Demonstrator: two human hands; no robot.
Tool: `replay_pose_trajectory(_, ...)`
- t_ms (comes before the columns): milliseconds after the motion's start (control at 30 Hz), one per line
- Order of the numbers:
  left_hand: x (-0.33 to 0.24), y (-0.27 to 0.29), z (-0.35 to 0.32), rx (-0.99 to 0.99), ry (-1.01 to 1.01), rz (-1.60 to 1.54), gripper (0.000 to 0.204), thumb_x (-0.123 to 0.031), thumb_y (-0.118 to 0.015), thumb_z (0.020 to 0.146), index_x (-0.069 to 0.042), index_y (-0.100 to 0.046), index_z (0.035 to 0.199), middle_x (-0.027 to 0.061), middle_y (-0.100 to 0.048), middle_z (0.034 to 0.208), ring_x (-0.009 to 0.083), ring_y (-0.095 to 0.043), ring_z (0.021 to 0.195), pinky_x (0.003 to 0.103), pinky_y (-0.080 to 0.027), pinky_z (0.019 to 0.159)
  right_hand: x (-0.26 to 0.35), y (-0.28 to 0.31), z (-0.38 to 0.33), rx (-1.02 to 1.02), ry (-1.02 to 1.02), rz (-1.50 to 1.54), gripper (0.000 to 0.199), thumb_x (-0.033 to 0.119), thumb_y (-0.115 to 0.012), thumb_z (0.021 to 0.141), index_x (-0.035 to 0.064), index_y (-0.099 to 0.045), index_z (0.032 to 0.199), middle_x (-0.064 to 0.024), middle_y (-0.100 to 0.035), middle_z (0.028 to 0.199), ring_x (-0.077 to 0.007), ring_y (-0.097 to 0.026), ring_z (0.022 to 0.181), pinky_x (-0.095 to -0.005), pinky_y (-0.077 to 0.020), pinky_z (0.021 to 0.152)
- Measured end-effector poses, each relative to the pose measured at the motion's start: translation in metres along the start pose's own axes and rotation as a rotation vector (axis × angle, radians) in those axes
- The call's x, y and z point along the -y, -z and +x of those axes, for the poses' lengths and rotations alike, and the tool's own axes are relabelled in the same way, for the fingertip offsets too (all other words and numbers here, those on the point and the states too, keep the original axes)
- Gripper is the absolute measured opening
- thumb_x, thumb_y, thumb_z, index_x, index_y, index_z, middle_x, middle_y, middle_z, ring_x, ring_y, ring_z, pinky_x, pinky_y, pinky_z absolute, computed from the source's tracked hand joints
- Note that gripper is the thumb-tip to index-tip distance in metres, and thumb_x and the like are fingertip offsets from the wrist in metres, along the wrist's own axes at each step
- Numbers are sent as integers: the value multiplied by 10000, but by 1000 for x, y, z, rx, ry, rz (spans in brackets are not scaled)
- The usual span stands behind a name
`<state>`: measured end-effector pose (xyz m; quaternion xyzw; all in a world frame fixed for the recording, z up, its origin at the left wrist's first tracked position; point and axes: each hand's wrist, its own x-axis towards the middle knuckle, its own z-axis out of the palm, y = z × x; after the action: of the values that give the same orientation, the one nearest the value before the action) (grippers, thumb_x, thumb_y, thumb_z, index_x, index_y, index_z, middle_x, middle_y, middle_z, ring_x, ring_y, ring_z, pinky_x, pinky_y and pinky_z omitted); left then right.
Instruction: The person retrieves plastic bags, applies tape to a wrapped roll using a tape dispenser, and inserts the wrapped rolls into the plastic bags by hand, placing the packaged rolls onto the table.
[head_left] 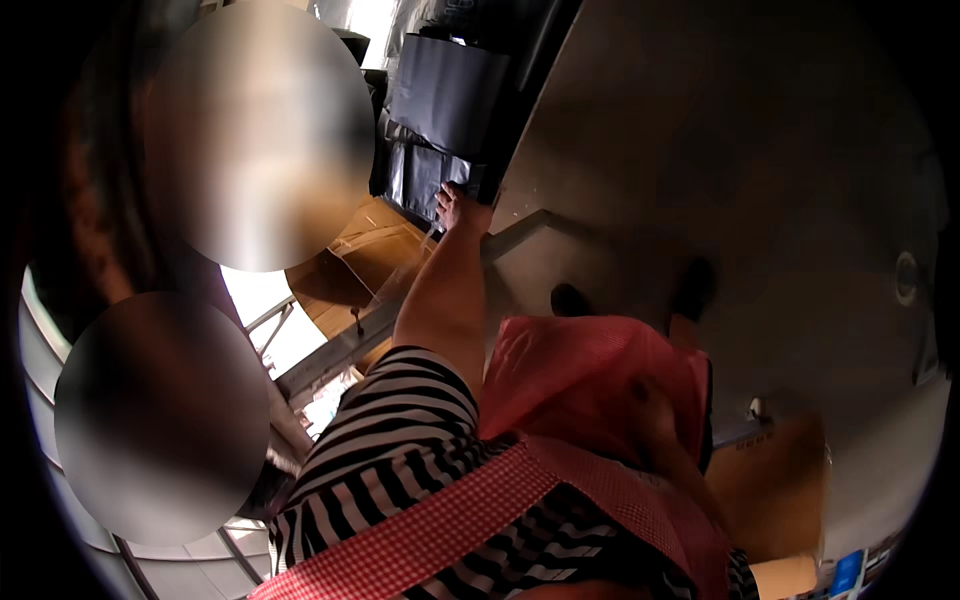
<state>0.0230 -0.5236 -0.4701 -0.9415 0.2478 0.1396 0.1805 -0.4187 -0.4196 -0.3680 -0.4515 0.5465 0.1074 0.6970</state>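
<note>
My left hand reaches out at the upper middle, its arm bare below a black-and-white striped sleeve. Its fingers are spread and rest against a shiny black plastic bundle. Just beyond it lies a smoother, dark folded sheet, whose material I cannot make out. In shadow, my right hand is low in front of the red apron; its fingers are too dark to read, and nothing held shows.
Open brown cardboard stands left of my left arm. Another cardboard box is at the lower right. My dark shoes are on the shaded floor. Two large blurred patches hide much of the left side.
</note>
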Motion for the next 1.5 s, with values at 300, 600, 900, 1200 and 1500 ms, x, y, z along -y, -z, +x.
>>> replay_pose_trajectory(300,-4,19,17,-33,-2,175,588,-266,-667,787,-40,-467,1292,146,-514,1334,327,-534,1240,482,-401,1022,13,-3,11,-52,-19,103,269,143,-580,906,-4,-613,1129,-197,-650,1063,-300,-641,970,-370,-503,870)
replay_pose_trajectory(600,35,44,49,-30,-40,130,364,-328,-657,836,-112,-653,1128,152,-684,1151,322,-633,1124,488,-443,969,5,-9,7,-47,-50,80,273,144,-601,897,17,-618,1138,-177,-667,1032,-295,-648,942,-362,-506,851)
replay_pose_trajectory(900,46,106,-97,-108,-194,-76,264,-202,-664,784,-104,-658,1029,126,-705,1027,323,-625,1068,449,-393,975,-32,-26,21,-30,119,268,311,102,-619,910,-18,-601,1197,-149,-672,1092,-262,-656,980,-358,-522,873)
replay_pose_trajectory(1200,10,235,-285,-53,-1041,-98,309,-128,-667,729,-100,-625,1034,76,-659,1068,274,-615,1036,455,-440,923,97,57,-6,618,180,1463,889,756,-498,829,75,-478,1399,-107,-600,1314,-294,-565,1178,-479,-407,1048)
replay_pose_trajectory(1500,56,279,-344,-240,-1467,-272,352,-166,-597,726,-124,-628,1073,53,-623,1173,256,-592,1075,435,-420,966,194,111,-120,461,430,1347,910,602,-786,689,58,-511,1364,-112,-596,1321,-291,-564,1210,-452,-462,1038)
